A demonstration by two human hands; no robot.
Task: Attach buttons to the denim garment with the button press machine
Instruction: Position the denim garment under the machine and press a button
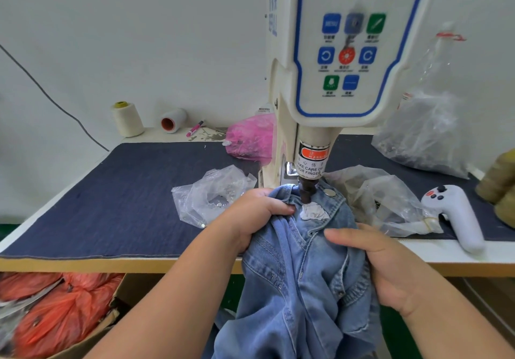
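a: denim (301,269) sits under the press head (308,191) at the tabletop's front edge, one button (330,193) already on.

b: grip?

a: left hand (250,219) clutches a bunched fold, right hand (390,264) holds the other side.

b: risk?

a: left fingers (281,207) lie near the punch; likely pinched, or the fabric skews.

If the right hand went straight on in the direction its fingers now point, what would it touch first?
The right hand grips the denim garment, fingers pointing left across it. Going on, they would probably first meet bunched denim, then the left hand. Depth is unclear.
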